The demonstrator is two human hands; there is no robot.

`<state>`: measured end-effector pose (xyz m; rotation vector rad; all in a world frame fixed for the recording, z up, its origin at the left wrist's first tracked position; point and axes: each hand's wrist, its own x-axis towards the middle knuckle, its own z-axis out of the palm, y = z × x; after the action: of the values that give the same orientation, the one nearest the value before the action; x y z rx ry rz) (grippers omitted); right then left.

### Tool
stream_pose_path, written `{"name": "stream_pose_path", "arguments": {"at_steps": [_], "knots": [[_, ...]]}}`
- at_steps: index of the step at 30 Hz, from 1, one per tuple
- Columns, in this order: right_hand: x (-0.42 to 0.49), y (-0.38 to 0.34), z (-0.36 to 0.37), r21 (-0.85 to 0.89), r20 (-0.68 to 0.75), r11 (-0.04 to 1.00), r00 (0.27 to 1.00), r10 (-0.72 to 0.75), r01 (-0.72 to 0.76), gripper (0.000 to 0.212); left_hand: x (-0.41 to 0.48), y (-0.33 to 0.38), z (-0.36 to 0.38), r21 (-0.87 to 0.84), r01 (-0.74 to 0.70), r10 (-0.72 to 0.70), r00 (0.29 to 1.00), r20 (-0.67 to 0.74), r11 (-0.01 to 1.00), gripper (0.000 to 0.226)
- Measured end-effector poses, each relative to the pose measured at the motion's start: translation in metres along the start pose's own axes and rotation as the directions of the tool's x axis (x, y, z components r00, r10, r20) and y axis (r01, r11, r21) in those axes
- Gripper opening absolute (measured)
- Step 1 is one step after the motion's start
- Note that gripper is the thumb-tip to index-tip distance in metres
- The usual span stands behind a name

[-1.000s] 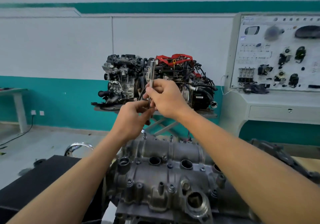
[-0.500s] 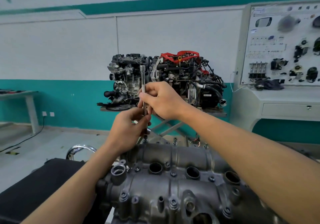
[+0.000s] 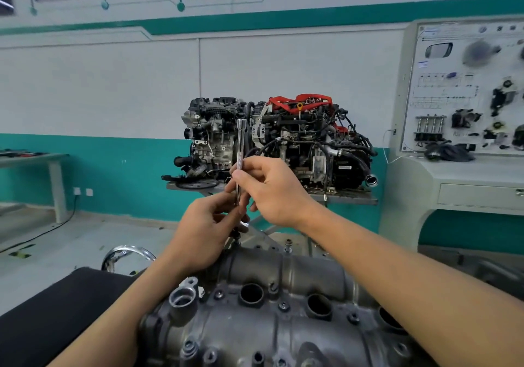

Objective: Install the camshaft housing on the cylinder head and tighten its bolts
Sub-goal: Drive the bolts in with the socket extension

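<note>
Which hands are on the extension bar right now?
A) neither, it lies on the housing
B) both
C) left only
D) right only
B: the right hand pinches the knurled part of the upright extension bar, and the left hand holds its lower end, above the far edge of the camshaft housing.

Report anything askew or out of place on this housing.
One bolt on the far edge of the camshaft housing stands proud while nearer bolts sit low; it looks not yet driven down. Nothing looks spilled or broken.
</note>
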<state>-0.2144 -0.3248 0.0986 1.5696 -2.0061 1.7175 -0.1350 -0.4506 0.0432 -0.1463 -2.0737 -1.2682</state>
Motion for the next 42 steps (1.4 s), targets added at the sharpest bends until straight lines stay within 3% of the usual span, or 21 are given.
{"name": "stream_pose_path", "arguments": {"at_steps": [4, 10, 17, 20, 25, 32, 37, 40, 42], "knots": [[0.005, 0.003, -0.002, -0.034, -0.061, 0.999, 0.998, -0.003, 0.001, 0.017, 0.001, -0.002, -0.001, 0.008, 0.040, -0.040, 0.999, 0.019, 0.999, 0.020], [0.013, 0.006, 0.002, -0.091, -0.168, 0.996, 0.986, 0.009, -0.024, 0.022, 0.003, -0.001, -0.001, -0.203, 0.094, -0.109, 0.992, -0.067, 0.975, 0.019], [0.009, -0.002, 0.001, -0.026, -0.064, 1.000, 0.998, 0.003, -0.005, 0.009, 0.004, -0.006, -0.003, -0.203, 0.094, -0.100, 0.995, -0.019, 0.975, 0.014], [0.008, -0.006, 0.001, 0.015, -0.041, 1.000, 0.999, 0.015, -0.014, 0.013, 0.003, -0.007, -0.003, -0.151, 0.062, -0.060, 0.998, 0.021, 0.987, 0.007], [0.008, -0.011, 0.001, 0.074, 0.008, 0.996, 0.999, 0.039, -0.039, 0.017, 0.005, -0.009, -0.003, -0.156, 0.093, -0.086, 0.995, 0.053, 0.983, 0.019], [0.008, -0.011, -0.002, 0.053, -0.060, 0.999, 0.998, -0.005, 0.008, 0.006, 0.005, -0.007, -0.002, -0.223, 0.091, -0.092, 0.996, 0.006, 0.971, 0.040], [0.009, -0.009, 0.001, 0.022, -0.157, 0.999, 0.987, -0.020, 0.024, 0.018, 0.006, -0.011, -0.003, -0.223, 0.067, -0.077, 0.996, -0.038, 0.973, 0.033], [0.010, -0.011, 0.002, 0.051, -0.111, 0.999, 0.994, -0.001, 0.007, 0.006, 0.006, -0.012, -0.005, -0.210, 0.075, -0.072, 0.997, 0.022, 0.975, 0.032], [0.009, -0.012, 0.001, 0.060, -0.076, 0.998, 0.997, -0.009, 0.013, 0.012, 0.007, -0.012, -0.005, -0.206, 0.074, -0.066, 0.997, 0.045, 0.976, 0.028]]}}
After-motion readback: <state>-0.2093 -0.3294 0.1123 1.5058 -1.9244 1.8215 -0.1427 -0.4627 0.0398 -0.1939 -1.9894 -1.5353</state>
